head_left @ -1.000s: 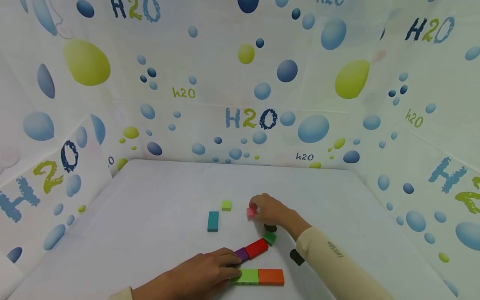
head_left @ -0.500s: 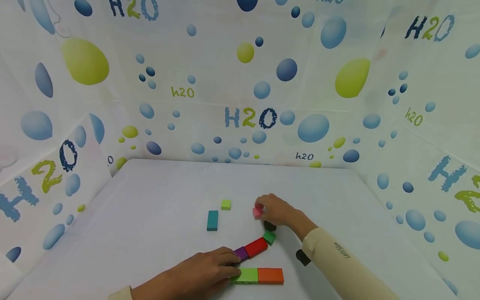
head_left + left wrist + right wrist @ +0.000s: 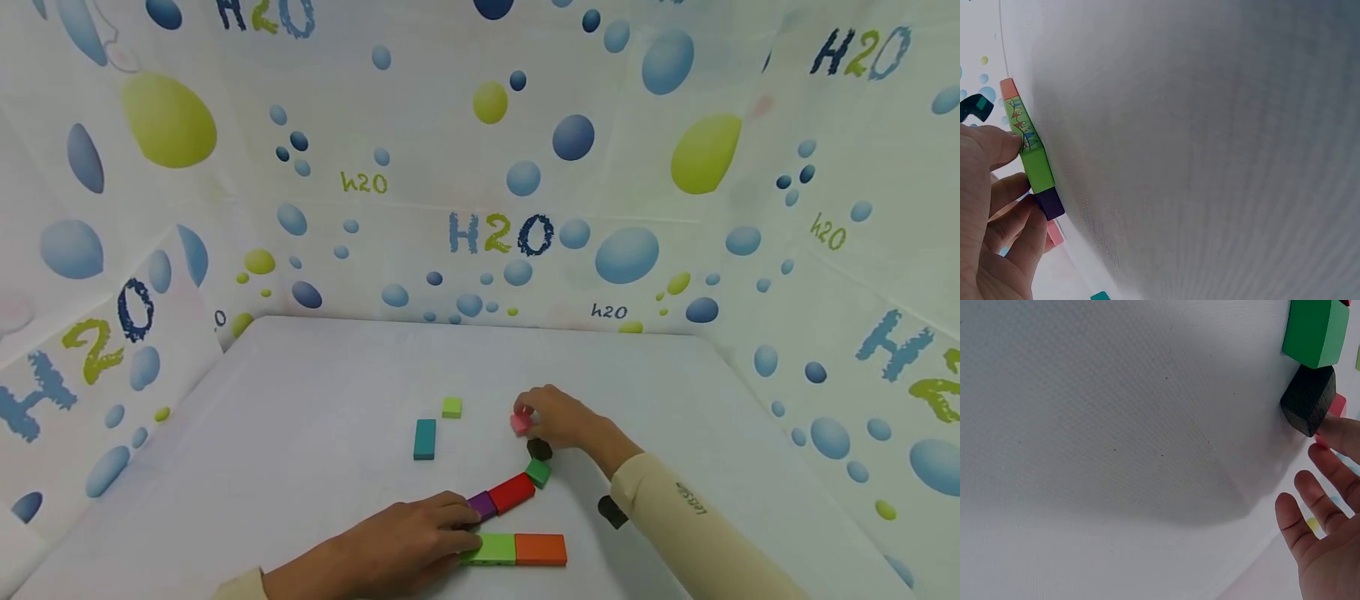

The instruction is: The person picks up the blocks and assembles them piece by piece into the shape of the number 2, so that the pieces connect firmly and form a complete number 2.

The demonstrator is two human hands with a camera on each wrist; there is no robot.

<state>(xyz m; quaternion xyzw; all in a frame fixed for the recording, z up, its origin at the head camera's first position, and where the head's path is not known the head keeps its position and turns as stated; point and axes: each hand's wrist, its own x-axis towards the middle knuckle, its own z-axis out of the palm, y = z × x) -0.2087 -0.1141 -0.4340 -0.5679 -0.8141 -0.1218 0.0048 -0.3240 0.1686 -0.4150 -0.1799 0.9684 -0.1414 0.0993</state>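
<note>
My right hand (image 3: 558,417) pinches a small pink block (image 3: 520,424) between thumb and index finger, right beside a black block (image 3: 539,449). In the right wrist view the other fingers are spread and free. The black block meets a green block (image 3: 537,472), which touches a red block (image 3: 512,493); a purple block (image 3: 482,505) ends this slanted row. My left hand (image 3: 408,533) rests its fingers at the purple block and its thumb at a light green block (image 3: 495,548). An orange block (image 3: 542,550) adjoins that one in a straight row.
Farther left on the white table (image 3: 322,400) lie a teal block (image 3: 424,439) and a small lime block (image 3: 452,407). A dark object (image 3: 612,511) shows under the right sleeve (image 3: 675,517). Printed white sheeting (image 3: 420,108) stands around the back and sides.
My right hand has slid a little to the right with the pink block, bringing it close to the black block. The dark object shifts along with the sleeve. My left hand stays put.
</note>
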